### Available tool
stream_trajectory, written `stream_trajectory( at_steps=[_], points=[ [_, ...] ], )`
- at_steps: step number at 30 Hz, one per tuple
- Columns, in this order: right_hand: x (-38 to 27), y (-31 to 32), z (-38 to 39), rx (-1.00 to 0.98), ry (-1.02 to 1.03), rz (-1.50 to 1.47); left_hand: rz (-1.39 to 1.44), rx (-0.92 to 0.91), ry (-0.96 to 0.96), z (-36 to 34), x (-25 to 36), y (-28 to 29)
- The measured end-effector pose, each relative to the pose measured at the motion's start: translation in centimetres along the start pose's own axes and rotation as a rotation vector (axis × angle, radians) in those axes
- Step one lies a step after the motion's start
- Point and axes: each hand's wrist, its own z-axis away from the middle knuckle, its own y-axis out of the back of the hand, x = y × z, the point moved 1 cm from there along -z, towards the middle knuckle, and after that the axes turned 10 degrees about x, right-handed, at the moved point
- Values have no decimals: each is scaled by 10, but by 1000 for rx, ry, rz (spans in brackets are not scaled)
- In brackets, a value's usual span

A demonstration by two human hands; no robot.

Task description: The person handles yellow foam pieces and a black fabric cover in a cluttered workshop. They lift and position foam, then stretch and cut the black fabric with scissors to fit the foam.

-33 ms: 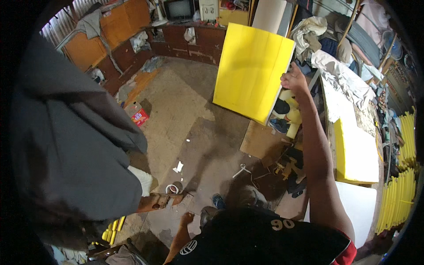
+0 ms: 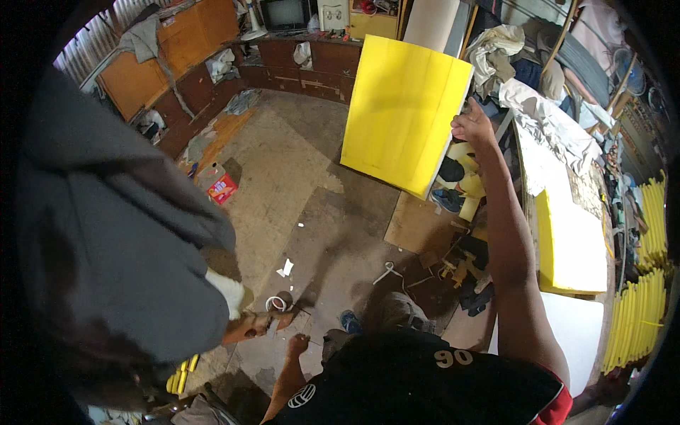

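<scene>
Yellow slab [image 2: 407, 117]: far, slightly right of centre
Right grip [image 2: 473, 126]: clamped on the slab's right edge
Left grip [image 2: 299, 345]: near, fingers curled, cannot tell whether fully together
Yellow block [image 2: 575, 248]: right, on the desk [image 2: 589, 187]

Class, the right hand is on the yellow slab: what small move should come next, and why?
Probably raise the left hand to the left edge of the yellow slab: the right hand holds it by its right edge only, while the left hangs low, apart.
</scene>
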Motion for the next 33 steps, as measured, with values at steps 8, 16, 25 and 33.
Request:
stream_trajectory(
  at_steps=[8, 16, 25, 33],
  points=[
    [14, -19, -168, 95, -6, 66, -173, 20, -325, -210, -30, -14],
    [51, 5, -370, 102, -53, 260, 13, -422, 52, -292, 42, -17],
    [18, 20, -558, 194, 107, 581, -154, -296, -288, -510, 80, -19],
    [23, 27, -640, 123, 62, 836, -87, -351, -309, -637, 106, -61]
  ],
)
